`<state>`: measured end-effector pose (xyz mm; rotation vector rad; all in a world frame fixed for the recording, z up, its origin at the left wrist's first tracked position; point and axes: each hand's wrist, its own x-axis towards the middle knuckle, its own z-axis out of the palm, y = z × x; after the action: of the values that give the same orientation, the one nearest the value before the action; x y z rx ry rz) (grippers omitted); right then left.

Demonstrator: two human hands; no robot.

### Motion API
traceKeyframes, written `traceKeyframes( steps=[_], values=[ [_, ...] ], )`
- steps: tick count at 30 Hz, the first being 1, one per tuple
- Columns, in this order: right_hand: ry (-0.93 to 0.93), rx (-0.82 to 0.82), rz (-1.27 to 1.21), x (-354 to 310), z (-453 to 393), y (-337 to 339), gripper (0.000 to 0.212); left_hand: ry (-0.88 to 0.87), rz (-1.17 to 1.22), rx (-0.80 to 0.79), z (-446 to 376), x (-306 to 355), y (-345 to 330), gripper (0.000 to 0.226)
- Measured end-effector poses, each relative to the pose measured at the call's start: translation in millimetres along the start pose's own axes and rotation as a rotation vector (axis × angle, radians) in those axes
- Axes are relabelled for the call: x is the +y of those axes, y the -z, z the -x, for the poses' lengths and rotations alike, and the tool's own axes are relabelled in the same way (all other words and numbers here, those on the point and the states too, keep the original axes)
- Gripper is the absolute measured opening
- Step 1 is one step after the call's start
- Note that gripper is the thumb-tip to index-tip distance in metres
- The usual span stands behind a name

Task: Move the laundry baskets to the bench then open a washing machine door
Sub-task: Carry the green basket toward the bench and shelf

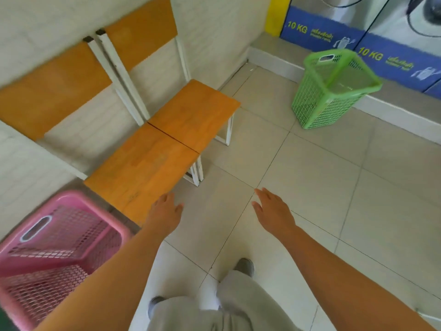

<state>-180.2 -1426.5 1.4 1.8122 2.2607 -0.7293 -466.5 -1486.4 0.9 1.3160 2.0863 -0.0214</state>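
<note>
Pink basket (pixel 57 249) sat at lower left, beside near end of orange tabletop (pixel 143 168); support underneath hidden. Green basket (pixel 334 89) stood on floor (pixel 310 187), against step below washing machines (pixel 381 32), well apart from tabletop. Left hand (pixel 164 211) and right hand (pixel 272 209) reached forward, fingers spread, holding nothing.

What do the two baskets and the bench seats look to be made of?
Green basket and pink basket: apparently moulded plastic, given the uniform colour, mesh walls and cut-out handles. Bench seats: orange-brown wood or wood laminate, smooth, with faint grain, on a white-painted frame, probably metal.
</note>
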Motion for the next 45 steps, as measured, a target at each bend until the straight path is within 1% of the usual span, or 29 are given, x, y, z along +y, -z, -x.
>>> traceKeyframes(
  steps=[5, 7, 11, 15, 21, 25, 28, 31, 37, 40, 45],
  values=[
    [-0.136, 0.038, -0.095, 79, -24, 42, 0.052, -0.127, -0.009, -0.001, -34, 113, -5, 0.053],
    [-0.188, 0.048, -0.145, 105, -35, 54, 0.052, -0.177, -0.019, -0.006, -55, 147, -6, 0.053],
    [-0.257, 0.120, -0.229, 151, -68, 75, 0.051, -0.236, -0.060, -0.032, -107, 212, -5, 0.051],
    [-0.336, 0.158, -0.278, 200, -116, 104, 0.050, -0.309, -0.114, -0.081, -176, 279, 1, 0.051],
    [-0.482, 0.214, -0.354, 261, -192, 168, 0.048, -0.406, -0.142, -0.128, -268, 399, 25, 0.049],
    [-0.531, 0.241, -0.386, 303, -243, 207, 0.047, -0.431, -0.151, -0.138, -327, 479, 38, 0.051],
    [-0.566, 0.252, -0.408, 343, -286, 236, 0.047, -0.433, -0.174, -0.139, -365, 536, 39, 0.051],
    [-0.542, 0.262, -0.406, 388, -334, 268, 0.047, -0.417, -0.168, -0.118, -407, 593, 36, 0.051],
    [-0.479, 0.221, -0.389, 491, -417, 337, 0.047, -0.300, -0.120, -0.091, -462, 696, 25, 0.049],
    [-0.492, 0.220, -0.360, 540, -457, 372, 0.047, -0.274, -0.104, -0.087, -490, 748, 19, 0.049],
    [-0.486, 0.220, -0.335, 596, -526, 413, 0.046, -0.213, -0.100, -0.104, -549, 818, 11, 0.050]
  ],
)
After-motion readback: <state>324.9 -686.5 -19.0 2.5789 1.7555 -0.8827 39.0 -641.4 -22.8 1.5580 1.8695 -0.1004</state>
